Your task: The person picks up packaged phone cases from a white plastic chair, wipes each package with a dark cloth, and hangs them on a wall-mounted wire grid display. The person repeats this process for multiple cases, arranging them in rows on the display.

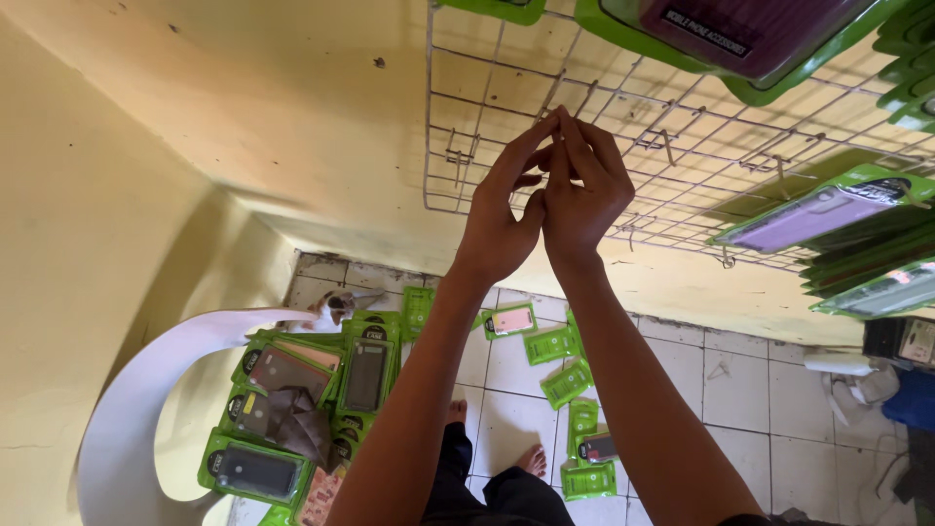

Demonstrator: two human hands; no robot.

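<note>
I hold both hands up against the wire rack [506, 88] on the yellow wall [292, 97]. My left hand [502, 209] and my right hand [582, 190] are pressed together side by side, the fingertips meeting in a pinch at one wire of the rack. Whatever sits between the fingertips is too small for me to tell; it may be one of the metal hooks [668, 144] like those sticking out of the rack just to the right.

The left edge of the rack runs straight down near my left hand, and beyond it the wall is bare plaster with open room. To the right, green phone-case packs [818, 214] hang in a stack, well apart from my hands, and more packs [740, 39] crowd the far top edge above them.

Below, a white plastic chair [146, 390] stands at the left, its seat piled with green packs [292, 390]. More green packs [570, 380] lie scattered on the tiled floor [740, 390] around my bare feet [531, 458]. The floor to the right of my feet is mostly open tile, up to a clutter of items in the right corner.
</note>
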